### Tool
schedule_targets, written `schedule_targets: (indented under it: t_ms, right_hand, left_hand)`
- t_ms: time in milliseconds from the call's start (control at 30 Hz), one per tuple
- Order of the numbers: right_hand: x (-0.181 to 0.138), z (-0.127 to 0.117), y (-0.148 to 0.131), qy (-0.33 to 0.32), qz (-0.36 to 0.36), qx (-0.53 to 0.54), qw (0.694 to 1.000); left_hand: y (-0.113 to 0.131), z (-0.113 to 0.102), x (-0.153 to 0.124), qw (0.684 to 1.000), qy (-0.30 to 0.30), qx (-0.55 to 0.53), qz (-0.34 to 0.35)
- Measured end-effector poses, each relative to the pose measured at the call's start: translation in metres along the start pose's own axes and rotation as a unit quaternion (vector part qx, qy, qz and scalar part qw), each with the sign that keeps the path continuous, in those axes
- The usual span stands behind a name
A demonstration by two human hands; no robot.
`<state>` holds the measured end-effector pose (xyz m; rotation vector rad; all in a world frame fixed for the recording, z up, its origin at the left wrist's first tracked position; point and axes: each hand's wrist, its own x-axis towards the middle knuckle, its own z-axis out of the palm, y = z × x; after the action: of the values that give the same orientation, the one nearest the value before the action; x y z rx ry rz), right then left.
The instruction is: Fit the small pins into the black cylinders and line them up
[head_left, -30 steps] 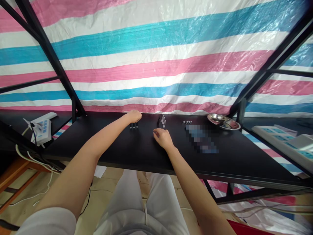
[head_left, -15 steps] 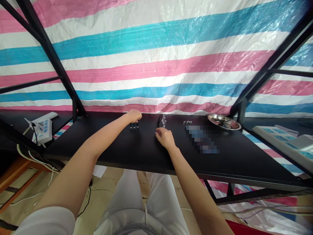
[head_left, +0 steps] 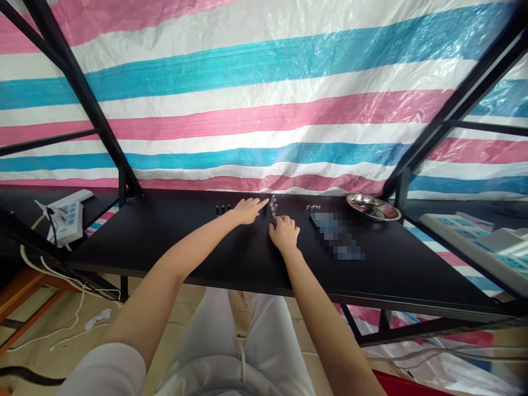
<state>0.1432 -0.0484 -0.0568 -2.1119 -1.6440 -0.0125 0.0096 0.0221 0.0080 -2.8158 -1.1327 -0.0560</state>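
Note:
My left hand (head_left: pixel 248 211) reaches over the black table, fingers stretched out and apart. Its fingertips are beside a small cluster of clear cylindrical pieces (head_left: pixel 273 204), and I see nothing held in it. Just in front of that cluster, my right hand (head_left: pixel 284 234) rests low over the tabletop, its fingers bent and spread. What lies under those fingertips is hidden. To the left of my left hand, several small black cylinders (head_left: pixel 223 209) stand in a row, partly covered by the hand and wrist.
Several small shiny pieces (head_left: pixel 312 208) lie right of my hands, behind a blurred flat item (head_left: pixel 336 236). A round metal dish (head_left: pixel 373 207) sits at the back right of the table (head_left: pixel 396 269). Black frame posts (head_left: pixel 93 104) rise on both sides; a power strip (head_left: pixel 70 223) is at left.
My left hand has moved right, away from the black cylinders to beside the clear pieces, and its fingers have opened out. My right hand has shifted slightly, staying in front of the clear pieces.

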Motion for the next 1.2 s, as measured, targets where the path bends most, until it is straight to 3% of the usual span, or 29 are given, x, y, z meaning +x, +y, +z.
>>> schedule_targets:
  t_ms: [333, 567, 833, 1200]
  right_hand:
    - [0.003, 0.002, 0.001, -0.025, -0.004, 0.016, 1.000]
    - [0.005, 0.012, 0.002, -0.044, -0.010, 0.012, 0.999]
    - [0.008, 0.018, 0.002, -0.091, -0.015, -0.005, 0.996]
    - [0.016, 0.026, 0.003, -0.090, -0.017, -0.022, 0.996]
  left_hand:
    - [0.019, 0.026, 0.026, 0.995, -0.013, -0.061, -0.074]
    - [0.019, 0.034, 0.029, 0.992, 0.099, -0.044, -0.069]
    - [0.018, 0.033, -0.007, 0.969, 0.181, -0.135, -0.097]
    - [0.016, 0.051, -0.062, 0.894, 0.293, -0.300, -0.159]
